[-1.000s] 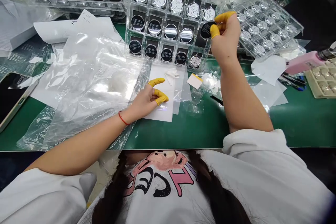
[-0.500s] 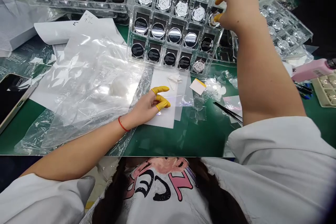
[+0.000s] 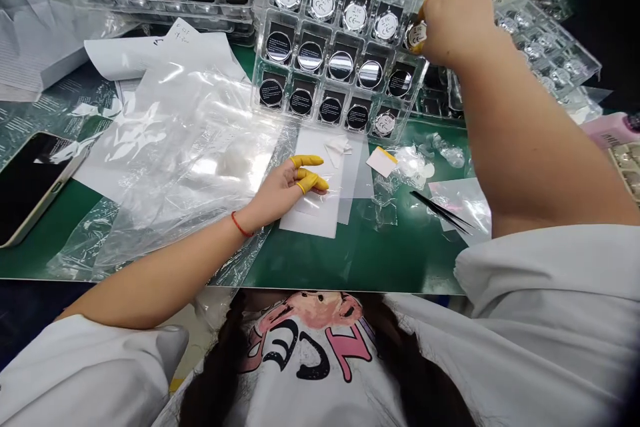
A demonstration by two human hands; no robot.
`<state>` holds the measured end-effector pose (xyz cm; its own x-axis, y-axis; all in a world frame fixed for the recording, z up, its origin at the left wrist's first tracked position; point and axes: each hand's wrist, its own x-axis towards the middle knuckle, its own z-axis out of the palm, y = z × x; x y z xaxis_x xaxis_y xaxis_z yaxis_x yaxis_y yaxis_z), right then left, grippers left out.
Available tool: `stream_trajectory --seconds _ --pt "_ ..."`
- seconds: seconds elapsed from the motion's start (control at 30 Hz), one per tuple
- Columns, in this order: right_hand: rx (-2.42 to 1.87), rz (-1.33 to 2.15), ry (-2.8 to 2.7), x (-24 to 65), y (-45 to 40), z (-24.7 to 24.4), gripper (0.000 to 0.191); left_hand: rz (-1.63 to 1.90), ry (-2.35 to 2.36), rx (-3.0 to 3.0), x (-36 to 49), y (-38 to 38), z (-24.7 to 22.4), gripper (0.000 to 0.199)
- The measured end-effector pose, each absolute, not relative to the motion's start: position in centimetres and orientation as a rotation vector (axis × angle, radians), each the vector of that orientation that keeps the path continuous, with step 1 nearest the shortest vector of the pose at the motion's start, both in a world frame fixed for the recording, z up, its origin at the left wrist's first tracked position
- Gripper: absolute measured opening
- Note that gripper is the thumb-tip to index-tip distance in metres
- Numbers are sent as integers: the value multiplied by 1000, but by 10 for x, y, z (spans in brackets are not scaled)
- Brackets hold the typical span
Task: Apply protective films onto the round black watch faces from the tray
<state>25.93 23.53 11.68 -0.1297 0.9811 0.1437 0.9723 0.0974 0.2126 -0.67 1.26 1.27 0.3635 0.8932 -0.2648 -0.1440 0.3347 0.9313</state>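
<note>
1. The clear tray (image 3: 258,70) stands tilted, with round discs in its pockets.
2. The right hand (image 3: 453,23) is at the tray's right edge, its fingertips at the white-faced disc (image 3: 417,35) ending the row above the black discs (image 3: 341,67); I cannot tell whether they grip it.
3. The left hand (image 3: 295,181) is in front of the tray, over a white sheet (image 3: 310,223), forefinger spread, thumb close to another finger; whether they pinch anything, I cannot tell.
4. Tweezers (image 3: 440,209) lie in front of the tray, to its right.
</note>
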Motion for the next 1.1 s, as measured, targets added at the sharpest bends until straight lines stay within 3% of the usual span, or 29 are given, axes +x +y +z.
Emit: stream_trajectory --seconds 0.1,0.23,0.33,0.47,0.5,0.57,0.63,0.67,0.73,0.9,0.97,1.1 --pt "1999 438 2381 261 234 115 64 839 948 956 -5 12 15 30" --pt "1939 436 2388 262 236 121 28 840 947 966 -4 11 16 33" --pt "1867 542 2356 263 234 129 37 846 935 954 -5 11 17 36" --pt "1923 654 2547 251 192 131 28 831 841 853 -8 11 18 49" --pt "2010 539 2696 243 172 127 34 822 801 826 -8 10 17 54" --pt "2082 -54 3027 227 125 113 27 804 730 813 -10 9 14 60" --pt "1550 -541 3360 211 81 93 17 793 660 867 -10 7 11 62" --pt "1337 -692 3398 205 63 83 11 789 627 909 -10 7 10 62" --pt "1307 -891 3363 198 39 64 12 788 621 1000 -10 6 10 60" --pt "1604 -1644 3078 198 29 42 15 786 796 1192 -5 4 11 57" --pt "1650 -1828 2946 196 28 38 11 783 779 1235 -3 3 10 62" --pt "1698 -1872 2862 186 21 32 24 808 753 1278 -1 -1 5 89"
